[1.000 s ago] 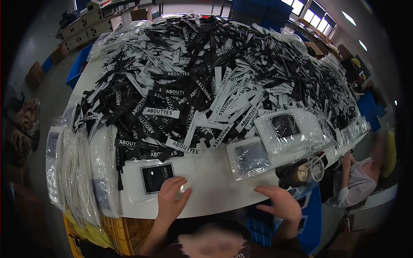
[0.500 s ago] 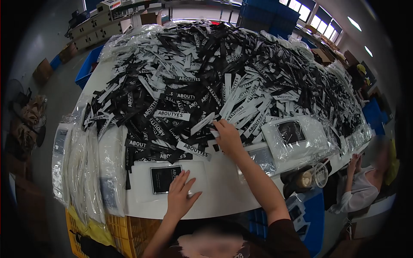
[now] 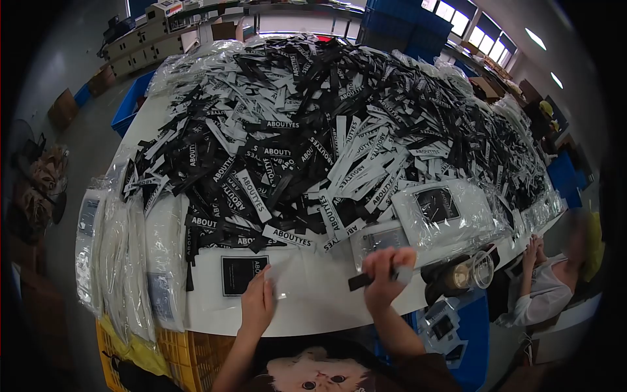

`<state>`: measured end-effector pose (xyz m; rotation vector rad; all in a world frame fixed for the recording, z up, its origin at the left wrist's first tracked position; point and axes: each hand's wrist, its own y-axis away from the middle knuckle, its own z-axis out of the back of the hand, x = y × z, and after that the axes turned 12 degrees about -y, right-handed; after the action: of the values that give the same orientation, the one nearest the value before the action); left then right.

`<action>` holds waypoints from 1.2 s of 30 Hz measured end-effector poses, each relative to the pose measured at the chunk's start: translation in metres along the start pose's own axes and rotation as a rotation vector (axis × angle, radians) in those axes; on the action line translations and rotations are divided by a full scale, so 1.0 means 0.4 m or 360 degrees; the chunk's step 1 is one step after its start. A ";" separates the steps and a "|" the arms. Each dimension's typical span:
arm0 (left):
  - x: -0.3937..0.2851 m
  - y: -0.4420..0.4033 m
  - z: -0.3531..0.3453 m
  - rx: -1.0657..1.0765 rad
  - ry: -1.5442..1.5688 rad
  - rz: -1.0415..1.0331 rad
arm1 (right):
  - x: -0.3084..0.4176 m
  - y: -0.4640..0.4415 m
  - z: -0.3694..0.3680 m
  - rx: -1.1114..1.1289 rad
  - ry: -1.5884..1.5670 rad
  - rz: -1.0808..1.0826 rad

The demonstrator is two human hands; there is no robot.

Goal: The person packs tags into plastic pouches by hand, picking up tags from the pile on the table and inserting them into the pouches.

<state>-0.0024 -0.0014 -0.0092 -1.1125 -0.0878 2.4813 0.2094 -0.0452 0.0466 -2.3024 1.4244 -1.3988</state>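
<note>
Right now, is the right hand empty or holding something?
Holding: a dark strip sticks out of the curled right hand. Blur hides any lettering on it.

plastic cup [image 3: 461, 277], yellow crate [image 3: 191, 356], co-worker [image 3: 547, 284] at right, cardboard box [image 3: 223, 31] near pale cabinets [image 3: 147, 55], windows [image 3: 493, 44]

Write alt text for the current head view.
A person's right hand, blurred, holds a black strip above a white table; the left hand is at a translucent bag bearing a black panel. Beyond spreads a large heap of black and white strips, many printed ABOUTYES.
</note>
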 end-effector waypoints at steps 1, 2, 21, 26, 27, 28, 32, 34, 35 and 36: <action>0.001 0.006 0.004 0.0005 0.0061 0.0172 | -0.018 0.069 0.019 0.0054 0.0272 0.0099; 0.004 0.021 0.009 0.0009 0.0061 0.0171 | -0.033 0.137 0.052 0.0216 0.0472 -0.0083; -0.117 0.094 0.036 0.0467 0.0762 0.0096 | 0.049 0.143 0.038 0.0862 0.0988 -0.1309; -0.062 0.114 0.024 0.0401 0.0469 0.0121 | 0.033 0.176 0.000 0.1246 0.0728 -0.1276; -0.071 0.109 0.024 0.0400 0.0472 0.0119 | 0.021 0.178 0.001 0.1109 0.0585 -0.1200; -0.090 0.099 0.025 0.0283 0.0688 0.0317 | 0.013 0.176 -0.006 0.0973 0.0441 -0.1122; -0.133 0.074 0.056 0.0223 0.0550 0.0290 | 0.034 0.164 -0.080 0.0770 0.0700 -0.0701; -0.147 0.058 0.062 0.0188 0.0209 0.0004 | 0.024 0.177 -0.067 0.1151 0.0966 -0.0406; -0.145 0.056 0.062 0.0190 0.0216 0.0010 | 0.021 0.175 -0.062 0.1155 0.0971 -0.0413; -0.141 0.056 0.063 0.0197 0.0043 -0.0081 | 0.018 0.171 -0.059 0.1187 0.1014 -0.0354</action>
<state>0.0049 -0.0413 0.0423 -1.0782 0.0445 2.3910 0.1481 -0.0804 0.0307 -1.6203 0.5236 -2.3500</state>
